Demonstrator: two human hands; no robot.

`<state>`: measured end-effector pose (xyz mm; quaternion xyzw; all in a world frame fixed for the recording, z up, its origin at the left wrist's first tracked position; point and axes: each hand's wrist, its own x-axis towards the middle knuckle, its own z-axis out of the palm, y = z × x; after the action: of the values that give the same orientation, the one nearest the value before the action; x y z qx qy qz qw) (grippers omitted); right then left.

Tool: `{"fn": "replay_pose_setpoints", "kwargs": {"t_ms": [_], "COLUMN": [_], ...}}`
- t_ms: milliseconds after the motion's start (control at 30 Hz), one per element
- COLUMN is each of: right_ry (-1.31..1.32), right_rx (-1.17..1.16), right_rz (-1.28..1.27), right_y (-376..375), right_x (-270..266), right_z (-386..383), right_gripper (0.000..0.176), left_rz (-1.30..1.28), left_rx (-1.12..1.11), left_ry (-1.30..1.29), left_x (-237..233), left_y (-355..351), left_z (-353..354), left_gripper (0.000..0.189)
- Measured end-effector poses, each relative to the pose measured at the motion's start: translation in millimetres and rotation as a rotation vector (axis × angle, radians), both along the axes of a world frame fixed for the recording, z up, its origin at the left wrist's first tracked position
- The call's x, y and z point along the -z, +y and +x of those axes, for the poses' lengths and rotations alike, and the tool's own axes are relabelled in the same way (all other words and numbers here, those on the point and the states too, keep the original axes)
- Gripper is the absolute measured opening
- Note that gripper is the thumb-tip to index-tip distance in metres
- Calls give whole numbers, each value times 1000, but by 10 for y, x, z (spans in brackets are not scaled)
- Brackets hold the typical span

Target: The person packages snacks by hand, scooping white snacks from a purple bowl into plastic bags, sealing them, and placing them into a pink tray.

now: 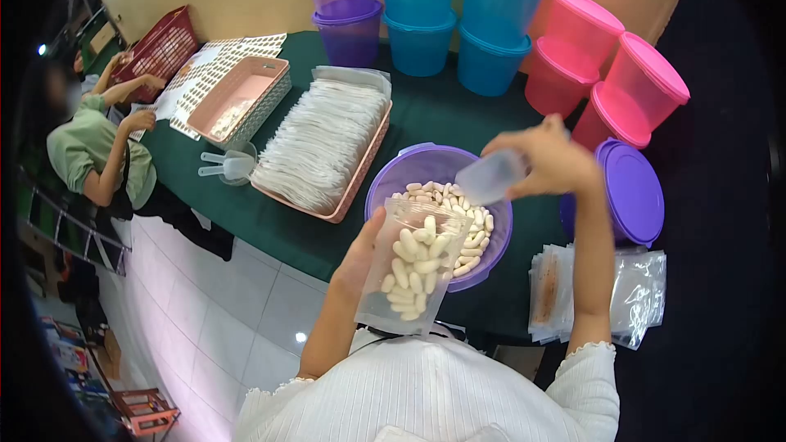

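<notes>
"Ten round translucent plastic tubs with lids stand along the top; what room is below them?"

"A band of dark green tablecloth [442, 123], down to a lilac round plastic bowl [434, 165] near the table's front edge. Just left of the bowl is a pink plastic basket [370, 165] packed with white packets [319, 143]; to its right, a purple lidded tub [634, 188]."

"And the hands?"

"The left hand [356, 255] is closed on the side of a clear plastic pouch [409, 266], tilted in front of the bowl's near rim; whether they touch, I can't tell. The right hand [553, 160], blurred, grips a translucent white plastic scoop [491, 178] over the bowl."

"Counts?"

"The ten are stacked in pairs: two purple [345, 39], four blue [417, 51], four pink [581, 24]. One pouch is in hand. The cream-white oblong pieces [475, 241], in both pouch and bowl, overlap too much to count. Two pale scoop handles [211, 170] show at left of centre."

"Any writing?"

"Patterned paper sheets [274, 45] at upper left carry rows of small brown marks, too small to read. The clear flat bags [643, 290] at lower right include one with a brownish patch, also unreadable."
</notes>
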<state>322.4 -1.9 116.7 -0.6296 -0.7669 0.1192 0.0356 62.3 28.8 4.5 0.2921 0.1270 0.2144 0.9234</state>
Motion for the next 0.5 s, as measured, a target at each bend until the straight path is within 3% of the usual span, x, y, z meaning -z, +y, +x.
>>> {"fn": "replay_pose_setpoints", "kwargs": {"t_ms": [67, 100, 167, 200, 267, 300, 367, 500], "right_ry": [-99, -67, -71, -66, 461, 460, 1158, 1236], "right_rx": [10, -24, -175, -187, 127, 122, 158, 228], "right_rz": [-187, -130, 370, 370, 283, 281, 66, 144], "right_y": [52, 18, -27, -86, -237, -302, -464, -514], "right_x": [431, 665, 1055, 970, 641, 628, 674, 880], "right_z": [-155, -178, -127, -213, -466, -574, -829, -1365], "right_gripper": [55, 49, 37, 37, 25, 25, 29, 30], "left_rz": [-19, -37, 17, 39, 62, 80, 94, 250], "left_rx": [-22, -26, -103, -167, -234, -282, -327, -390], "left_ry": [-48, -88, -56, -32, -9, -12, -13, 111], "left_x": [24, 33, -60, -72, -113, -139, -161, -211], "left_y": [-4, -10, -91, -127, -174, -195, -225, -259], "left_z": [-55, -83, -103, -120, -130, -128, -126, -152], "left_gripper": [76, 75, 73, 71, 70, 68, 66, 65]}}
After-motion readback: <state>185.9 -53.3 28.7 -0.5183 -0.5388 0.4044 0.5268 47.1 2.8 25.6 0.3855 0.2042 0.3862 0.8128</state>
